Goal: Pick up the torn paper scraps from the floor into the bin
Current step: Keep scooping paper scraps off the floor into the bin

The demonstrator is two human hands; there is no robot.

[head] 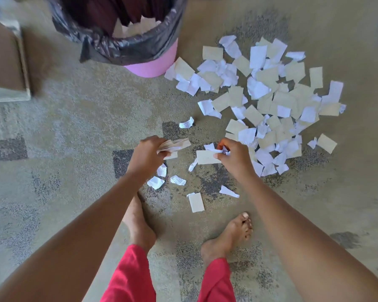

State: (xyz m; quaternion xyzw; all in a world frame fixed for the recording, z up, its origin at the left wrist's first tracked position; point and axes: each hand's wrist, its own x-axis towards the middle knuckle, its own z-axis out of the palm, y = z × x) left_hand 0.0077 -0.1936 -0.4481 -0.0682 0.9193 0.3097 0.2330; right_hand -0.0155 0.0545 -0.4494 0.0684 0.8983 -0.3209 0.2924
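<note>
A pink bin [153, 66] lined with a black bag stands at the top, with paper scraps inside. A wide pile of white and beige torn scraps [268, 99] covers the carpet to its right. My left hand [146, 154] grips a stack of beige scraps [176, 144] above the floor. To its right, my right hand [234, 158] pinches a beige scrap [206, 157] together with crumpled white bits. A few loose scraps [196, 202] lie on the carpet between my hands and my bare feet.
A brown cardboard box [4, 62] sits at the far left edge. My two bare feet [229, 234] stand on the patterned beige and grey carpet below the hands. A small white scrap [186, 123] lies alone left of the pile.
</note>
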